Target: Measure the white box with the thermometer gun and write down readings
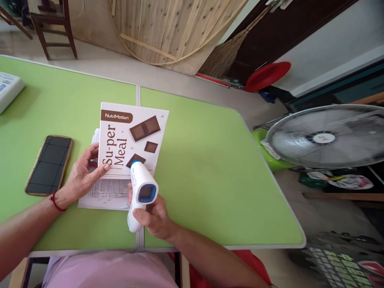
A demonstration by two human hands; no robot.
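My left hand (pixel 82 174) grips the lower left edge of a white NutriMotion meal box (pixel 141 150), its thumb across the front and its other fingers behind. Brown chocolate pieces are printed on the box. My right hand (pixel 156 218) is wrapped round the handle of a white and blue infrared thermometer (pixel 141 188). The thermometer's nose overlaps the lower part of the box front; I cannot tell whether they touch. Its small dark screen faces me. Below and behind the box lies a sheet of paper with handwriting (pixel 111 192), partly hidden by the box and my hands.
A phone in a worn case (pixel 49 165) lies left of my left hand on the green folding table (pixel 222 176). At the far left edge sits a white box (pixel 9 90). Beyond the table's right end stands a fan (pixel 324 138); a wooden chair (pixel 51 24) is behind.
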